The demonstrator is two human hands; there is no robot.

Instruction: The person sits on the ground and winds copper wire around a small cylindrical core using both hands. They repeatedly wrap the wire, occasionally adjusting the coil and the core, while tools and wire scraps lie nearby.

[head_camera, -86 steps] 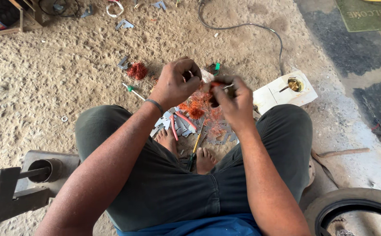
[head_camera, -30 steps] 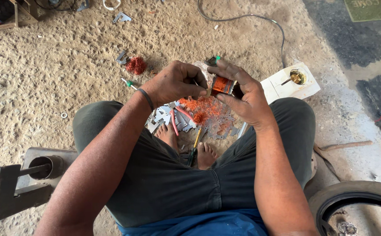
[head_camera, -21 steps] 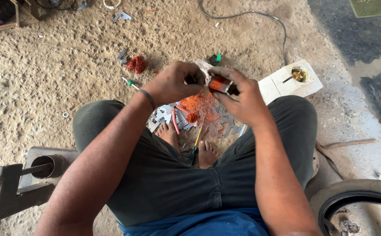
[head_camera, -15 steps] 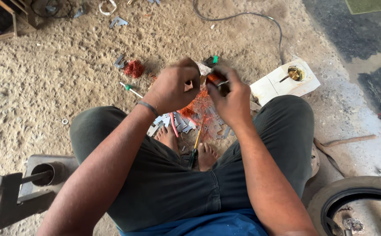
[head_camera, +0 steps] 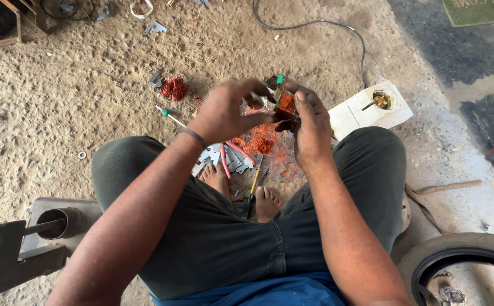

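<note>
Fingers of both hands pinch a small copper coil (head_camera: 285, 103); left hand (head_camera: 224, 113) and right hand (head_camera: 310, 127) sit higher than before, above loose copper wire (head_camera: 261, 139). Sandy floor (head_camera: 60, 96) lies open leftward.

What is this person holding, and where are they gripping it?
A small orange copper-wound coil, pinched at its sides between the right hand and the left hand fingertips.

Hands (head_camera: 269, 116) hide most of the copper coil (head_camera: 285, 103).
</note>
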